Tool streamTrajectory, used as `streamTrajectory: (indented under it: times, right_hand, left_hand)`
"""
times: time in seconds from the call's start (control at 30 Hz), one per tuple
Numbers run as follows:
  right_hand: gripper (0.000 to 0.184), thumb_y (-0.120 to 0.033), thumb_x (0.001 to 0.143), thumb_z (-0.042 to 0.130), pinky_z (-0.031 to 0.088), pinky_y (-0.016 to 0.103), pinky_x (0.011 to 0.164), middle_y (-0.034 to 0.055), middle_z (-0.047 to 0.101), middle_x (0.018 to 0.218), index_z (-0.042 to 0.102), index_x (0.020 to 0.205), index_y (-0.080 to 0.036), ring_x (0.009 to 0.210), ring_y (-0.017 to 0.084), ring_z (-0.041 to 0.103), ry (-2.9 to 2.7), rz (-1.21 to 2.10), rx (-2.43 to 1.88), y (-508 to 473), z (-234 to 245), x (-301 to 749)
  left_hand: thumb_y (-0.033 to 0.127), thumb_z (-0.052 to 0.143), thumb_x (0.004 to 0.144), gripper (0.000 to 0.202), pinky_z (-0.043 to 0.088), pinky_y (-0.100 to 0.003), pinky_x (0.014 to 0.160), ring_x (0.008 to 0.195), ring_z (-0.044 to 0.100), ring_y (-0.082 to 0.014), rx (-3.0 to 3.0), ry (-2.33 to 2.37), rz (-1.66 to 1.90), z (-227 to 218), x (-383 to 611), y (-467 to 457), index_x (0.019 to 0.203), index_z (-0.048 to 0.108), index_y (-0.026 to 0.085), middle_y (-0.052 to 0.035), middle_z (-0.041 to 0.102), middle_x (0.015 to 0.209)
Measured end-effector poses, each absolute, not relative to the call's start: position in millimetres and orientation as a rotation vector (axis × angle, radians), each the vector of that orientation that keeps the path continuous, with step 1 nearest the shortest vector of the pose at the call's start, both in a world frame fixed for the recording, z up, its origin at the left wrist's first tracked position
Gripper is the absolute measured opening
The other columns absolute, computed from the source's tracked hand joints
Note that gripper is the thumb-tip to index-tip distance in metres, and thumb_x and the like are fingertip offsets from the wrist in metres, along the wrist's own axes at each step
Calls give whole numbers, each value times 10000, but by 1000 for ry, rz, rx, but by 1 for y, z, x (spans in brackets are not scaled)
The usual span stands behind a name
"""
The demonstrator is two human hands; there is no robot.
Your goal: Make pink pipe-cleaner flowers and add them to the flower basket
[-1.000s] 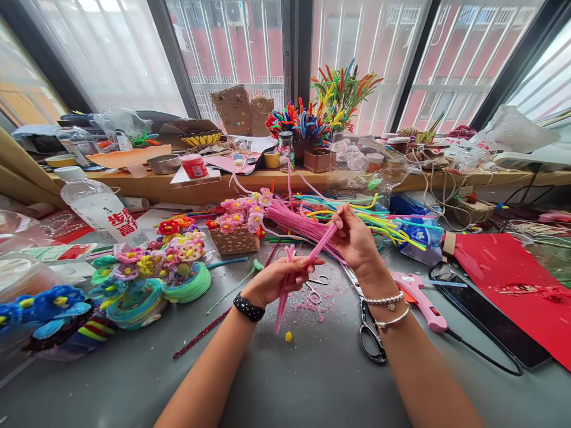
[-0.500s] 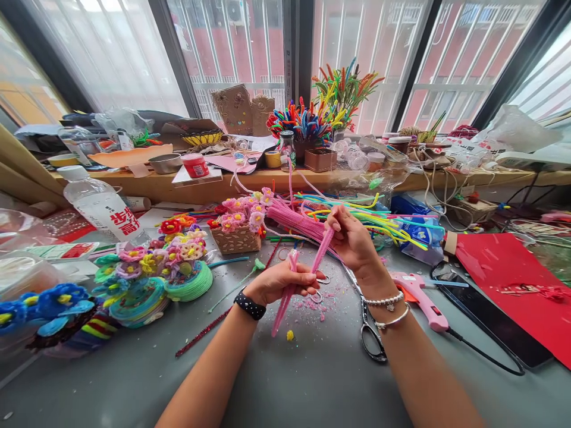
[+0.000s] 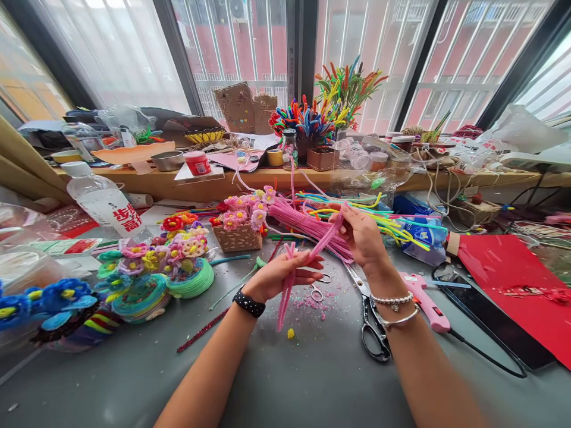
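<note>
Several pink pipe cleaners (image 3: 285, 303) are held in my left hand (image 3: 285, 273), bent around the fingers with their ends hanging down. My left thumb presses on them while the other fingers stretch out to the right. From there a pink length slants up to my right hand (image 3: 357, 232), which pinches its upper end. Behind the hands lies a thick bundle of pink pipe cleaners (image 3: 298, 221). Small scissors (image 3: 317, 292) rest on the table just beyond my left fingertips, amid pink fluff. Large black-handled scissors (image 3: 375, 336) lie by my right wrist.
Pipe-cleaner flowers in a small basket (image 3: 238, 239) stand behind, with more flower pots (image 3: 190, 279) at left. A pink glue gun (image 3: 428, 306), a dark phone (image 3: 495, 324) and red paper (image 3: 513, 267) lie right. A water bottle (image 3: 104, 202) stands at the left; a cluttered sill (image 3: 250, 181) runs behind.
My right hand has moved slightly up and right, drawing the pink length out longer from the left hand. The left fingers have straightened. The view has shifted a little.
</note>
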State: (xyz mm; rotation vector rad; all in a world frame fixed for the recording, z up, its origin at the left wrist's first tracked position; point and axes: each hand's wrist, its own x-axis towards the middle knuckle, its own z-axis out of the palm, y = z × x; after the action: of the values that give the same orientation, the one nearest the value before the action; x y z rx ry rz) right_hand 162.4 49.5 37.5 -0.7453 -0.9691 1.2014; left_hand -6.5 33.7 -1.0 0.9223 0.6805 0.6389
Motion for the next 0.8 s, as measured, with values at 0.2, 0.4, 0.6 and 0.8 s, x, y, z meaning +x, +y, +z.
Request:
streamTrajectory:
  times: [0.2, 0.4, 0.6, 0.8]
  right_hand:
    - [230, -357, 721, 571, 206, 151, 337, -44, 539, 520, 637, 799, -150, 364, 5, 314, -1223, 1400, -738, 46, 35, 159]
    - [238, -367, 717, 566, 353, 161, 422, -7, 597, 605, 624, 717, -137, 471, 49, 471, -1717, 1531, -828, 36, 28, 131]
    - [192, -305, 660, 616, 444, 218, 550, -2, 594, 653, 593, 746, -135, 578, 96, 547, -1685, 1320, -939, 38, 22, 123]
    - [118, -196, 652, 577, 459, 263, 637, 19, 617, 700, 587, 754, -136, 646, 127, 577, -1667, 1074, -1033, 45, 16, 125]
  left_hand:
    - [389, 460, 801, 327, 476, -297, 755, 807, 625, -184, 777, 706, 780, -1, -4, 37, 868, 615, 110, -107, 641, 899]
    - [398, 459, 801, 320, 464, -337, 778, 568, 580, -113, 750, 539, 900, -9, -1, 40, 750, 609, 120, -31, 617, 603]
    - [518, 380, 791, 435, 423, -401, 852, 731, 601, -149, 688, 466, 876, 0, -3, 36, 861, 597, 147, -53, 653, 785]
    - [289, 570, 752, 223, 377, -366, 911, 935, 574, -175, 879, 470, 825, -3, -5, 33, 925, 587, 149, -71, 634, 976]
